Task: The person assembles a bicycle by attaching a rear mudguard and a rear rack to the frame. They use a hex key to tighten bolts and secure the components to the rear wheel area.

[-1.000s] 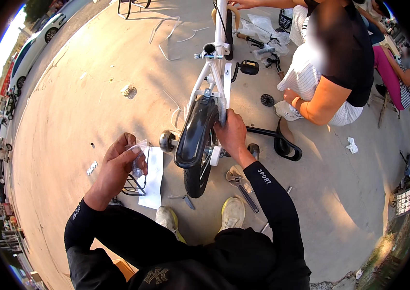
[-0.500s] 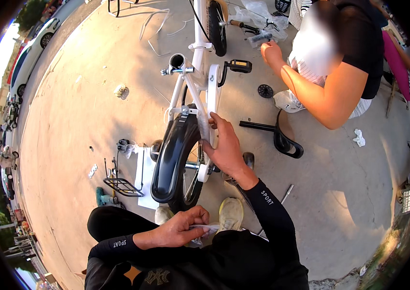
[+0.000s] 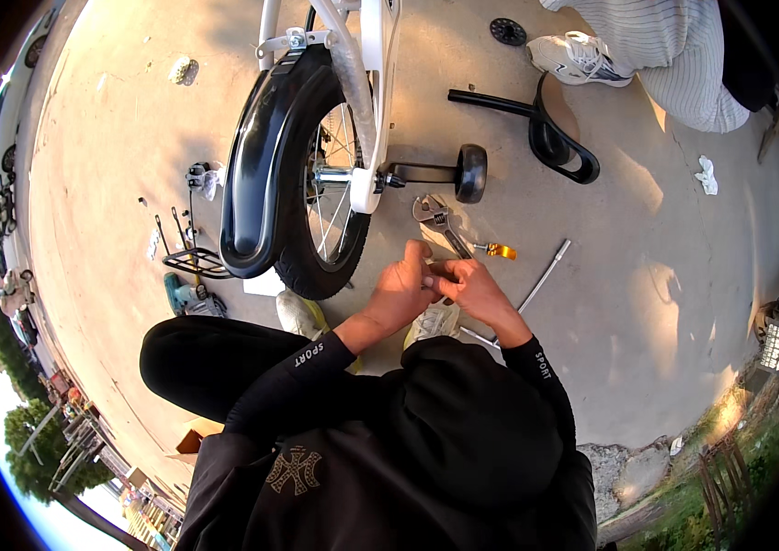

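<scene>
Both left hand (image 3: 396, 295) and right hand (image 3: 479, 292) meet right of the black tyre (image 3: 319, 277), fingers curled narrowly together; whether they grip something, I cannot tell. Anything small there could drop if the pinch slips. Right of the tyre, the adjustable wrench (image 3: 443, 224) lies just beyond the hands, the gold lever (image 3: 501, 251) farther right.

Bright, warm daylight falls on the pale pavement (image 3: 610, 367), with golden patches at right and soft shadows near the top. Light glints on the glossy black mudguard (image 3: 256, 174); dark clothing (image 3: 334, 477) loses detail. Detail between the fingers (image 3: 461, 269) is too small to read. The fisheye rim bends edges and falls to black.
</scene>
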Tool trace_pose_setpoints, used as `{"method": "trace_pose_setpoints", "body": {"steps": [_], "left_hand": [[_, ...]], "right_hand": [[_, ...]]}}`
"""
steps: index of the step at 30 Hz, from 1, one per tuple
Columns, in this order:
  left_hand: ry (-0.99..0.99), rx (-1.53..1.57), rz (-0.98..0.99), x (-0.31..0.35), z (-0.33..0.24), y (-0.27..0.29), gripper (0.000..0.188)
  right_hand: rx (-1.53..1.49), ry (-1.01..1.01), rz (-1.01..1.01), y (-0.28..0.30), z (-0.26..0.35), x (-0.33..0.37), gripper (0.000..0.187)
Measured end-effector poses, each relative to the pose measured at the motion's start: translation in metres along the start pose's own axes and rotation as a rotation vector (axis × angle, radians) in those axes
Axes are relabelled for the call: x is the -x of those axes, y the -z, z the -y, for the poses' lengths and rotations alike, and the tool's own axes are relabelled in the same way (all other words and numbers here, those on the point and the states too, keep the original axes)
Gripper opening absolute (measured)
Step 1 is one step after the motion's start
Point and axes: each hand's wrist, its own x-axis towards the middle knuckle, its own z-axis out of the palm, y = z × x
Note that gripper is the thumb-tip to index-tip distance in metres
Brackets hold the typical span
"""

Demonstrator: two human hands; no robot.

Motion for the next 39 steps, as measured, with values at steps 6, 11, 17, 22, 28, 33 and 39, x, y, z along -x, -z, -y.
{"method": "trace_pose_setpoints", "body": {"steps": [6,11,17,22,28,33,39], "left_hand": [[-0.035,-0.015,0.042,-0.018,0.029,-0.014,0.058],[0.077,-0.012,-0.023,-0.005,0.038,-0.008,0.059],[0.08,-0.016,0.156,0.016,0.043,0.015,0.028],[0.389,-0.184,0.603,0.053,0.079,0.049,0.031],[0.596,0.151,0.628,0.11,0.099,0.163,0.033],[0.509,0.049,0.552,0.135,0.121,0.197,0.038],[0.129,-0.417,0.387,0.143,0.188,0.185,0.03]], "right_hand": [[-0.011,0.041,0.009,0.007,-0.01,-0.01,0.031],[0.36,0.3,-0.234,-0.001,-0.02,-0.016,0.017],[0.302,0.204,0.009,-0.014,-0.01,-0.023,0.02],[0.386,0.012,0.454,-0.078,-0.013,-0.048,0.024],[0.622,0.408,0.397,-0.18,0.024,-0.076,0.018],[0.863,0.549,0.287,-0.236,0.034,-0.09,0.017],[1.099,0.71,0.283,-0.262,0.024,-0.11,0.012]]}}
